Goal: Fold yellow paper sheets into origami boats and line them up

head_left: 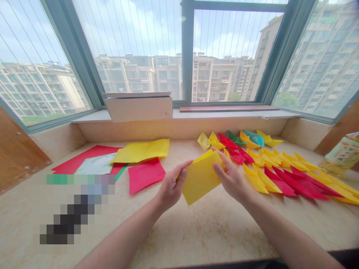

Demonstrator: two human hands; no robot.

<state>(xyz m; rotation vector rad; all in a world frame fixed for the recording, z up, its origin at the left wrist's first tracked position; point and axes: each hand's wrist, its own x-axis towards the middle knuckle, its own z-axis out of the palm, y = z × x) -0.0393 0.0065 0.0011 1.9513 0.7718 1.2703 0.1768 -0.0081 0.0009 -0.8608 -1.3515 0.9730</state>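
Observation:
A folded sheet of yellow paper [200,179] is held tilted above the stone counter, between both hands. At its left edge, my left hand [172,186] pinches it with the thumb on the near face. My right hand [230,175] grips the upper right side, thumb in front and fingers behind. Those rear fingers are mostly hidden by the paper. Left of my left hand lies a red-pink sheet [146,175], with a stack of yellow paper [141,150] just behind it.
Rows of folded paper boats, including red ones [294,183], cover the counter's right side. Red paper [86,155] and a pale sheet [97,164] lie at left. A white box [140,108] sits on the window ledge. A clear container [342,153] stands far right; a pixelated patch hides the left front.

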